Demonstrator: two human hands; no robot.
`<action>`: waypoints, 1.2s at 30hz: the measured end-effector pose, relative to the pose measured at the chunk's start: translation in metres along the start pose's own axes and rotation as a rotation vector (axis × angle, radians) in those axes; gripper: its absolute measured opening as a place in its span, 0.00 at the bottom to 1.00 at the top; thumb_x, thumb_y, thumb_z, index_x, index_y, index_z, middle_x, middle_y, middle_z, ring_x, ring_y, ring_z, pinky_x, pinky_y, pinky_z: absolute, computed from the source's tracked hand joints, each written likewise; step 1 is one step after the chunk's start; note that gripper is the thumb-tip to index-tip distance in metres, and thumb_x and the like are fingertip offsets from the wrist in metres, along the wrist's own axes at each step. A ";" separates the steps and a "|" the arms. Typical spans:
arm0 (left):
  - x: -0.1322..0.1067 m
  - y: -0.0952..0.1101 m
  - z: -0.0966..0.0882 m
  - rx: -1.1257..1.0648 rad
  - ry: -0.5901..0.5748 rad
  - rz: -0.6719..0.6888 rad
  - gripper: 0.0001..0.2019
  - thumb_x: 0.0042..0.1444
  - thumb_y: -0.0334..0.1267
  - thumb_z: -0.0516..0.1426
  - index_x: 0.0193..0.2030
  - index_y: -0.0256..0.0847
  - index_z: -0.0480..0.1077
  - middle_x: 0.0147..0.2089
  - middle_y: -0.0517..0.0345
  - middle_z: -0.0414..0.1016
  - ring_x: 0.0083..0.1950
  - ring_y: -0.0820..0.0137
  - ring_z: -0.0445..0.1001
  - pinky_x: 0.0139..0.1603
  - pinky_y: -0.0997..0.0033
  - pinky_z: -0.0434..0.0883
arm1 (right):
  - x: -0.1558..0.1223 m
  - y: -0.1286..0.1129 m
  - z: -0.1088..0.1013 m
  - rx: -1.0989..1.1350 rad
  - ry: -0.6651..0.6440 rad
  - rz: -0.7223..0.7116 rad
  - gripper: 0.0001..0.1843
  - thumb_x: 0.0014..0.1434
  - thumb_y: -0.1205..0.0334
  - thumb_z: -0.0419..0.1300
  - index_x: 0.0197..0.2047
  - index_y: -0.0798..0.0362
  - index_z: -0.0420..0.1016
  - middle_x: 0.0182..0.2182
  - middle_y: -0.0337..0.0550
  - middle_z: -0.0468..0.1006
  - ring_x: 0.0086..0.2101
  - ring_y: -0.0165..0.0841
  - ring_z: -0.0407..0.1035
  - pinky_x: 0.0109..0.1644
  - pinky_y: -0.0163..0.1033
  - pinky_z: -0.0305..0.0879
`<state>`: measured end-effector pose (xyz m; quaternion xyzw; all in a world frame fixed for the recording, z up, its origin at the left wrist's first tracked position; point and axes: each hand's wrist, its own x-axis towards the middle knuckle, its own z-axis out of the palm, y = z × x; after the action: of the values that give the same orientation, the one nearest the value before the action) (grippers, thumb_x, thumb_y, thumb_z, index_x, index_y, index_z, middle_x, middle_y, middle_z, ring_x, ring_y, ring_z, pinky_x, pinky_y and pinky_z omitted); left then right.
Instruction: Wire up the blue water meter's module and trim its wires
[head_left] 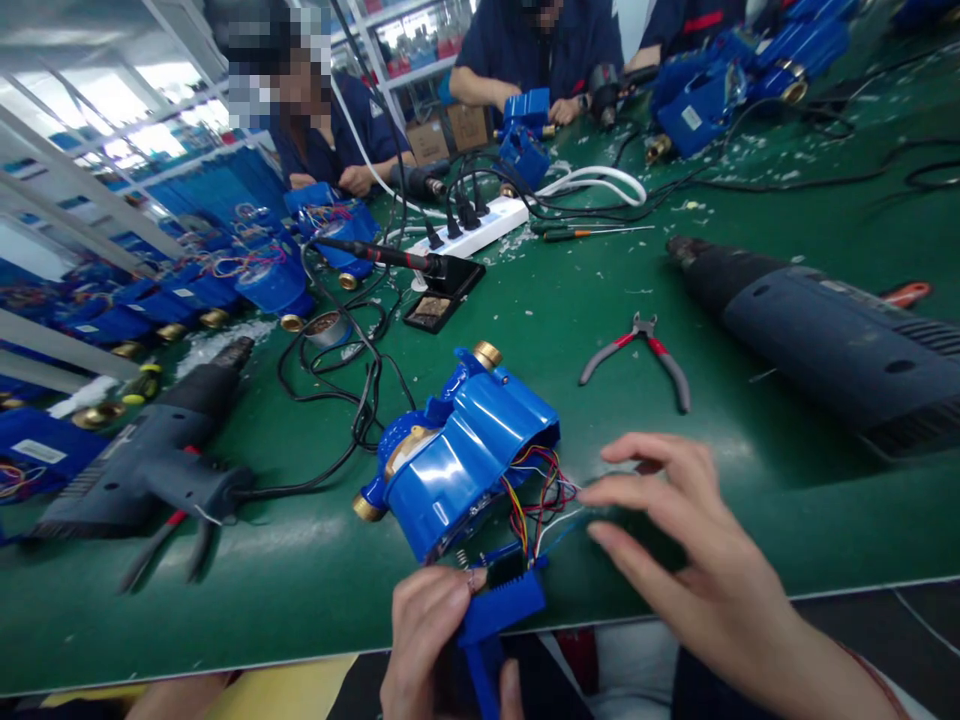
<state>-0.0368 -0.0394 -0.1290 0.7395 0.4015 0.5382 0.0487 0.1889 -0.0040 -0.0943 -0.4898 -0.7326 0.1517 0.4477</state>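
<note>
A blue water meter (457,455) with brass ends lies on the green table (660,470) near the front edge. Coloured wires (536,495) spill from its right side. My left hand (431,650) is closed round a small blue cover piece (499,610) just below the meter, at the table edge. My right hand (697,560) is to the right, its fingers stretched toward the wires; the fingertips touch or pinch a thin wire, which is too small to make out clearly.
Red-handled pliers (637,355) lie behind my right hand. A dark heat gun (832,335) lies at right, another (157,460) at left. A soldering iron on its stand (435,280), a power strip (472,230) and cables sit mid-table. Co-workers handle blue meters at the far side.
</note>
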 end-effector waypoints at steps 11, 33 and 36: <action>0.002 0.001 -0.002 0.036 0.027 0.000 0.27 0.44 0.27 0.60 0.55 0.37 0.67 0.40 0.49 0.78 0.39 0.61 0.76 0.37 0.60 0.76 | 0.011 -0.006 0.018 0.792 0.231 0.476 0.07 0.56 0.62 0.65 0.26 0.49 0.76 0.35 0.41 0.72 0.36 0.32 0.67 0.37 0.35 0.65; 0.002 0.004 0.001 0.003 -0.023 -0.002 0.31 0.42 0.24 0.60 0.57 0.37 0.66 0.41 0.48 0.78 0.42 0.60 0.75 0.40 0.59 0.76 | 0.006 -0.017 0.026 0.695 0.015 0.403 0.07 0.57 0.66 0.62 0.27 0.50 0.76 0.35 0.41 0.73 0.38 0.35 0.68 0.43 0.40 0.65; 0.002 0.004 -0.001 -0.007 -0.011 -0.009 0.31 0.41 0.23 0.60 0.56 0.35 0.66 0.41 0.47 0.77 0.42 0.59 0.74 0.40 0.58 0.75 | 0.010 -0.012 0.023 0.839 0.170 0.526 0.07 0.56 0.62 0.64 0.26 0.51 0.75 0.34 0.43 0.72 0.37 0.35 0.67 0.40 0.37 0.65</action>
<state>-0.0356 -0.0407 -0.1251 0.7405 0.4024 0.5353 0.0561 0.1623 0.0037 -0.0944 -0.4462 -0.4213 0.5004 0.6107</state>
